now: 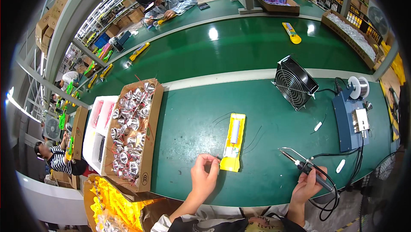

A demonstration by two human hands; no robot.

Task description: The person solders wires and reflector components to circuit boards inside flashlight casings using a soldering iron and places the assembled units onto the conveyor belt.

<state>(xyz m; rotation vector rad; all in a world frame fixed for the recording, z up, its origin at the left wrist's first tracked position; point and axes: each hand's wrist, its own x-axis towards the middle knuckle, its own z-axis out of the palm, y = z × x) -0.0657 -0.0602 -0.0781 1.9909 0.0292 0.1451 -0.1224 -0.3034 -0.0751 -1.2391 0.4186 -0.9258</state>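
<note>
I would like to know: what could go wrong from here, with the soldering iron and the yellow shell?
If the soldering iron in the right hand is hot, bringing it over the yellow shell might burn the left hand, close beside that shell. The looped black cable near the right hand might snag and jerk the iron. Thin dark wires beside the shell might get caught and pulled.

One spool (359, 87), one soldering iron (305, 168) nearby
</note>
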